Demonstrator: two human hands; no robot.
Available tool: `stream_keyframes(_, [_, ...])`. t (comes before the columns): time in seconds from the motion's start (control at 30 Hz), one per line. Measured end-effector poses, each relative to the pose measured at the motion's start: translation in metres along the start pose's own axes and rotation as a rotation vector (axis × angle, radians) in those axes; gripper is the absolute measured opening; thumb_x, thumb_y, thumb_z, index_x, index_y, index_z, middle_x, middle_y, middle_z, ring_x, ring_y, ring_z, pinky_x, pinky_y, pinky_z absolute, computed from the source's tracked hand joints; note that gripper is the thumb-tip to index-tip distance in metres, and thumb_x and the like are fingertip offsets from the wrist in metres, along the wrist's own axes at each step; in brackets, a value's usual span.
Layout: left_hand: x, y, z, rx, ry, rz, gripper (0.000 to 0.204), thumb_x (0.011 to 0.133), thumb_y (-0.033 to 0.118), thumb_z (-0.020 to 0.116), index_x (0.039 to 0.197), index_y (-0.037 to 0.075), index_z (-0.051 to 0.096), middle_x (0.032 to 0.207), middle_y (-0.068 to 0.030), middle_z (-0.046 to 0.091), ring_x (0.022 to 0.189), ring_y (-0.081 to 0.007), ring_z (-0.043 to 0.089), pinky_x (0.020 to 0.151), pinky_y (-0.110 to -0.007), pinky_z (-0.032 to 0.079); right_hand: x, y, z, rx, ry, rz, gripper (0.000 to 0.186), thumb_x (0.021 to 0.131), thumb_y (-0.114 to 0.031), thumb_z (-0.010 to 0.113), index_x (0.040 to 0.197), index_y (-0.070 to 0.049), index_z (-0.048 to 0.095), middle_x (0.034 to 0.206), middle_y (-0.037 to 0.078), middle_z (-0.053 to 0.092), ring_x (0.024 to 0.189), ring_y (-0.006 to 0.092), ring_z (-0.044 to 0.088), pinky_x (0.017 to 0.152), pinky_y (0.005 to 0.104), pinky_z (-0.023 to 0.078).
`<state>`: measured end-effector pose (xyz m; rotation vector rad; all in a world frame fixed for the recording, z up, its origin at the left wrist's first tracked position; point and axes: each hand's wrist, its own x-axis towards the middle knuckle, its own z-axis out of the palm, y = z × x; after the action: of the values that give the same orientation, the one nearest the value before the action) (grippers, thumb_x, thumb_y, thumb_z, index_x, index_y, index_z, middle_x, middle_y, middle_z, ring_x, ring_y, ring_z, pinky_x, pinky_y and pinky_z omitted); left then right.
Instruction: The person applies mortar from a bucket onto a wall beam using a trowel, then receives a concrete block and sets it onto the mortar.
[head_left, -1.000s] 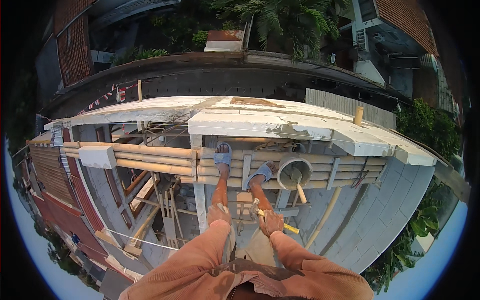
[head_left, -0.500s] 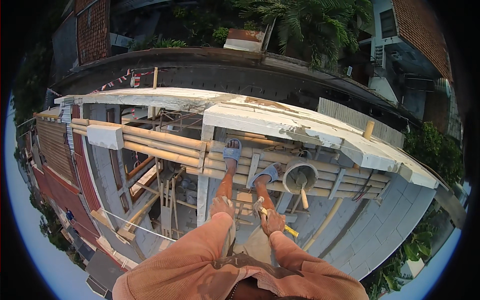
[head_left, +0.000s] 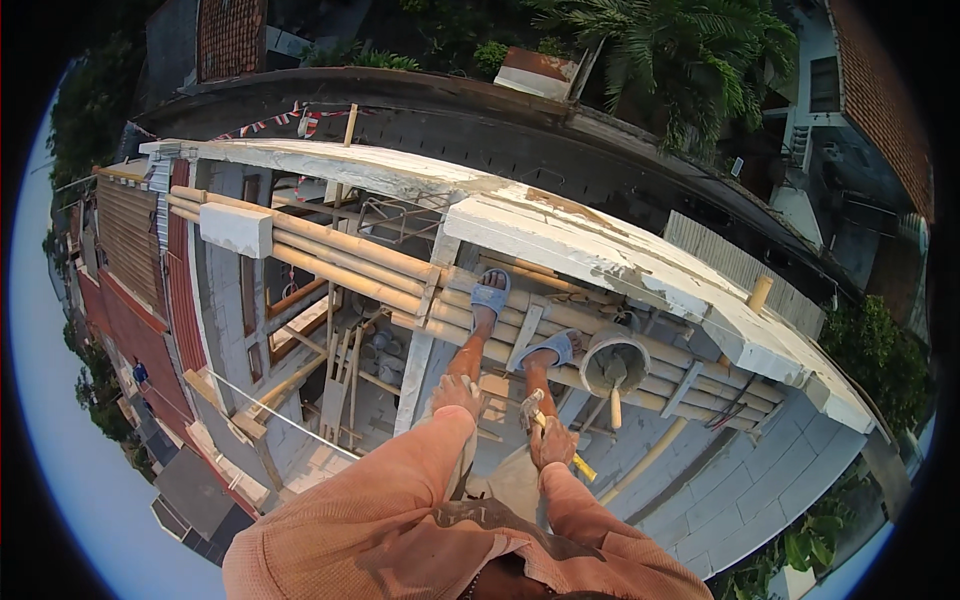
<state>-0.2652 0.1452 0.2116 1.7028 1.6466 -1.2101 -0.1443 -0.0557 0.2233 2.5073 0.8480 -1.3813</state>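
My right hand (head_left: 553, 443) grips a yellow-handled hammer (head_left: 583, 467), its greyish head pointing up past my fingers, in front of my right shin. My left hand (head_left: 456, 394) is held by my left knee with the fingers curled; what is inside them, if anything, is hidden. Blue sandals (head_left: 490, 290) are on my feet, which stand on a platform of bamboo poles (head_left: 350, 287). Just right of my right foot, a bucket (head_left: 642, 350) of grey mortar sits on the poles. A trowel with a wooden handle (head_left: 616, 410) rests in it.
A white block (head_left: 236, 230) lies on the poles at the left. Beyond the platform runs a pale wall top (head_left: 560, 240), with a dark road (head_left: 420, 125) below it. Through gaps beneath the poles I see a lower level. A white string (head_left: 285, 418) stretches at lower left.
The view has turned and shifted, so the platform and bucket sit farther right. My left hand is slightly higher beside the knee. The hammer stays in my right hand.
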Motion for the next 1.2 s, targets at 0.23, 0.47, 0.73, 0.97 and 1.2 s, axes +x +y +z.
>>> stream_keyframes(0.23, [0.006,-0.004,0.003,-0.015,0.019,0.022,0.059,0.095,0.046,0.063,0.138,0.008,0.051,0.133,-0.0177,0.053,0.121,-0.0415,0.058,0.102,-0.053,0.048,0.005,-0.009,-0.005,-0.038,0.01,-0.009,0.027,0.094,-0.038,0.061,0.103,-0.013,0.065,0.104,0.01,0.07,0.103,0.0286,0.068,0.091,0.0488,0.044])
stream_keyframes(0.47, [0.008,-0.007,0.007,-0.036,-0.034,-0.008,0.06,0.095,0.046,0.063,0.139,0.006,0.05,0.134,-0.0181,0.053,0.123,-0.0414,0.056,0.103,-0.052,0.048,0.005,-0.01,-0.005,-0.055,0.0,-0.011,0.026,0.094,-0.038,0.061,0.104,-0.014,0.064,0.104,0.01,0.07,0.104,0.0279,0.067,0.09,0.0489,0.043])
stream_keyframes(0.73, [0.009,-0.009,0.013,-0.041,-0.002,0.005,0.061,0.096,0.045,0.062,0.141,0.006,0.049,0.138,-0.0201,0.052,0.123,-0.041,0.056,0.101,-0.052,0.049,0.008,-0.011,-0.005,-0.09,-0.053,0.001,0.029,0.095,-0.04,0.059,0.109,-0.015,0.064,0.11,0.007,0.069,0.109,0.0255,0.066,0.093,0.0488,0.043])
stream_keyframes(0.97, [0.01,-0.011,0.018,-0.044,0.01,0.012,0.06,0.096,0.045,0.062,0.14,0.006,0.049,0.137,-0.0199,0.052,0.123,-0.0421,0.056,0.101,-0.053,0.05,0.007,-0.012,-0.003,-0.093,-0.043,0.012,0.029,0.096,-0.04,0.058,0.109,-0.015,0.064,0.11,0.008,0.071,0.109,0.0259,0.066,0.094,0.0492,0.043])
stream_keyframes(1.2, [0.006,-0.009,0.014,-0.009,0.059,0.022,0.056,0.097,0.046,0.059,0.135,0.005,0.054,0.127,-0.0178,0.055,0.118,-0.0384,0.06,0.098,-0.05,0.05,0.007,-0.016,-0.011,-0.081,-0.077,0.033,0.029,0.097,-0.039,0.058,0.11,-0.014,0.064,0.111,0.008,0.071,0.109,0.0265,0.065,0.096,0.046,0.041])
